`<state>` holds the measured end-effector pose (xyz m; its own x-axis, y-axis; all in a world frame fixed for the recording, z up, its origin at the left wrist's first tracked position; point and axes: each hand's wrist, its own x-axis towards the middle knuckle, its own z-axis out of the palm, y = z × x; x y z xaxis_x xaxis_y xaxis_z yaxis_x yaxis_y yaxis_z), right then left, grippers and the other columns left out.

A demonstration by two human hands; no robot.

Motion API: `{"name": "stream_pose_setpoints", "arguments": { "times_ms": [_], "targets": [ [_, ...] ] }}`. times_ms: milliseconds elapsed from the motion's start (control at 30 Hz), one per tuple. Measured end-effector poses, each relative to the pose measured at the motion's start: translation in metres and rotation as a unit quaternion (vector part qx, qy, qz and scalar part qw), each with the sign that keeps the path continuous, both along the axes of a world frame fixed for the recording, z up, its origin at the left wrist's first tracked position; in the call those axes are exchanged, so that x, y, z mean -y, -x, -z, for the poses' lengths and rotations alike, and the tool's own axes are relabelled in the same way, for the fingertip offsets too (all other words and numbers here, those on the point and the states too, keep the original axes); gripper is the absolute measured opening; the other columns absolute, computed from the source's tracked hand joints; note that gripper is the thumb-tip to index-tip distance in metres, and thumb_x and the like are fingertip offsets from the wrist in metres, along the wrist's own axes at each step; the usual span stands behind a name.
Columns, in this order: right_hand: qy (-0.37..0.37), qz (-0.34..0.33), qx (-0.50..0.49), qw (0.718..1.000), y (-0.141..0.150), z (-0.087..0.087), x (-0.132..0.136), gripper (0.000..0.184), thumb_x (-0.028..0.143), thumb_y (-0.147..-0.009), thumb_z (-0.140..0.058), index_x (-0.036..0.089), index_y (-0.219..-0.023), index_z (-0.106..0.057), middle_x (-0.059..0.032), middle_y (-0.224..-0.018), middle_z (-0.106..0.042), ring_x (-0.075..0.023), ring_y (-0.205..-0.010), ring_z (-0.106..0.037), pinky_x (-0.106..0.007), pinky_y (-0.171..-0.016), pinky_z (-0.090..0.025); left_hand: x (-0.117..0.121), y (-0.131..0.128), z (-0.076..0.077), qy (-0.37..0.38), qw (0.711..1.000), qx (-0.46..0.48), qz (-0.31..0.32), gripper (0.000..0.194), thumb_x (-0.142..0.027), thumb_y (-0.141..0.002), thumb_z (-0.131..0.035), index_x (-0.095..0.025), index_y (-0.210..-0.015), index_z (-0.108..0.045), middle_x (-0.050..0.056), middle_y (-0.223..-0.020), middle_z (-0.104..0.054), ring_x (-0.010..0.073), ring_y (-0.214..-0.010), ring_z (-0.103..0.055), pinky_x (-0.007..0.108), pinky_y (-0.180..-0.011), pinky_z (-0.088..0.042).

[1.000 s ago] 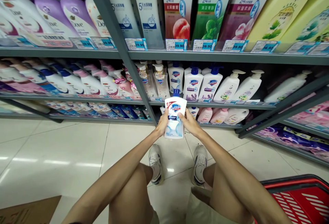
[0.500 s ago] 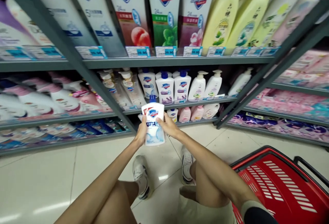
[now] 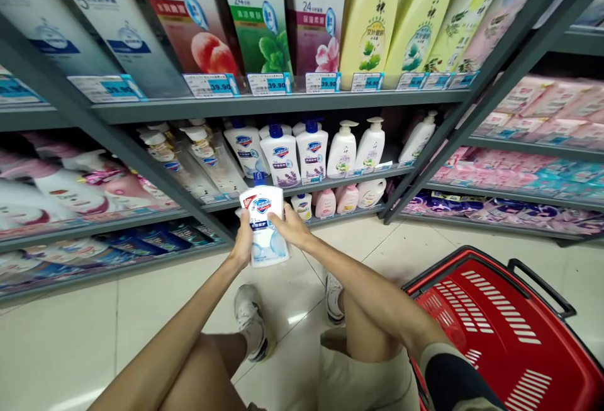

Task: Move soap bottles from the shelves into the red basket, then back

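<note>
A white Safeguard body wash bottle (image 3: 268, 241) with a blue cap stands upright between my two hands, its label facing me. My left hand (image 3: 242, 240) grips its left side. On the right side, my right hand (image 3: 291, 227) is closed around it, the thumb lying across the label. Behind the bottle, on the middle shelf, are similar white bottles with blue caps (image 3: 280, 156) and white pump bottles (image 3: 342, 150). Below them, pink bottles (image 3: 324, 203) stand on the bottom shelf.
A red shopping basket (image 3: 500, 329) with a black handle is on the floor at my right. Large boxed and yellow bottles (image 3: 370, 21) fill the upper shelf (image 3: 283, 104). Pink packages (image 3: 528, 106) line the shelves at right. My feet are on the tiled floor (image 3: 165, 310).
The view has turned a little to the right, so shelves and basket sit further left in it. Both hands still hold the body wash bottle, now slightly tilted.
</note>
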<state>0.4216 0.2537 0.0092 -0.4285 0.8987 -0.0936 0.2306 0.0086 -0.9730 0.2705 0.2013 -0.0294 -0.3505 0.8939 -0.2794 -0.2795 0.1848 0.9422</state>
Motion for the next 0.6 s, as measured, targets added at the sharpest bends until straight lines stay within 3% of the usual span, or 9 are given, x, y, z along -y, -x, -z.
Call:
{"name": "stream_pose_setpoints", "arguments": {
  "times_ms": [67, 133, 200, 267, 400, 533, 600],
  "targets": [
    [0.031, 0.02, -0.008, 0.999, 0.002, 0.001, -0.003, 0.038, 0.042, -0.093, -0.072, 0.02, -0.125, -0.068, -0.0065, -0.116, -0.077, -0.0282, -0.11, -0.071, -0.043, -0.103, -0.055, 0.001, -0.004, 0.002, 0.025, 1.0, -0.006, -0.005, 0.089, -0.091, -0.085, -0.049, -0.013, -0.118, -0.073, 0.013, -0.096, -0.082, 0.0265, -0.09, -0.078, 0.034, -0.08, -0.063],
    [0.078, -0.003, -0.019, 0.997, -0.004, 0.002, -0.009, 0.032, 0.039, -0.092, -0.073, 0.019, -0.117, -0.073, -0.0054, -0.109, -0.079, -0.0264, -0.105, -0.072, -0.042, -0.101, -0.057, 0.004, -0.007, 0.004, 0.065, 0.997, -0.034, 0.014, 0.089, -0.092, -0.081, -0.055, -0.012, -0.116, -0.075, 0.015, -0.099, -0.082, 0.0284, -0.096, -0.078, 0.036, -0.084, -0.063],
    [0.132, -0.084, -0.025, 0.987, -0.02, 0.002, -0.019, 0.035, 0.038, -0.088, -0.076, 0.019, -0.117, -0.075, -0.0051, -0.111, -0.079, -0.0249, -0.104, -0.073, -0.041, -0.1, -0.058, 0.009, -0.009, 0.006, 0.105, 0.989, -0.085, 0.061, 0.086, -0.088, -0.077, -0.066, -0.013, -0.118, -0.076, 0.015, -0.105, -0.082, 0.0305, -0.102, -0.077, 0.037, -0.088, -0.062],
    [0.188, -0.176, -0.001, 0.966, -0.04, 0.003, -0.031, 0.05, 0.043, -0.078, -0.088, 0.02, -0.121, -0.075, -0.006, -0.116, -0.079, -0.0255, -0.108, -0.072, -0.04, -0.098, -0.059, 0.013, -0.01, 0.005, 0.112, 0.977, -0.131, 0.124, 0.084, -0.081, -0.073, -0.076, -0.014, -0.124, -0.075, 0.014, -0.115, -0.081, 0.0317, -0.108, -0.076, 0.039, -0.094, -0.061],
    [0.195, -0.268, 0.047, 0.942, -0.073, 0.004, -0.046, 0.069, 0.041, -0.061, -0.1, 0.019, -0.121, -0.075, -0.0092, -0.124, -0.077, -0.0254, -0.115, -0.07, -0.035, -0.1, -0.058, 0.02, -0.011, 0.002, 0.074, 0.945, -0.203, 0.246, 0.078, -0.066, -0.067, -0.091, -0.018, -0.127, -0.075, 0.01, -0.124, -0.079, 0.0318, -0.119, -0.071, 0.039, -0.104, -0.057],
    [0.184, -0.277, 0.077, 0.94, -0.08, 0.006, -0.041, 0.076, 0.041, -0.06, -0.1, 0.019, -0.127, -0.071, -0.0089, -0.125, -0.076, -0.0254, -0.117, -0.069, -0.033, -0.098, -0.057, 0.022, -0.006, 0.01, 0.032, 0.91, -0.212, 0.355, 0.076, -0.057, -0.064, -0.095, -0.02, -0.127, -0.074, 0.008, -0.126, -0.078, 0.0292, -0.12, -0.069, 0.036, -0.103, -0.055],
    [0.144, -0.275, 0.115, 0.944, -0.078, 0.011, -0.039, 0.078, 0.037, -0.057, -0.1, 0.018, -0.127, -0.07, -0.0083, -0.125, -0.075, -0.026, -0.117, -0.068, -0.033, -0.098, -0.056, 0.02, -0.002, 0.017, 0.041, 0.895, -0.217, 0.387, 0.076, -0.053, -0.061, -0.096, -0.02, -0.125, -0.074, 0.007, -0.122, -0.078, 0.0288, -0.116, -0.07, 0.035, -0.099, -0.056]
  ]
}}
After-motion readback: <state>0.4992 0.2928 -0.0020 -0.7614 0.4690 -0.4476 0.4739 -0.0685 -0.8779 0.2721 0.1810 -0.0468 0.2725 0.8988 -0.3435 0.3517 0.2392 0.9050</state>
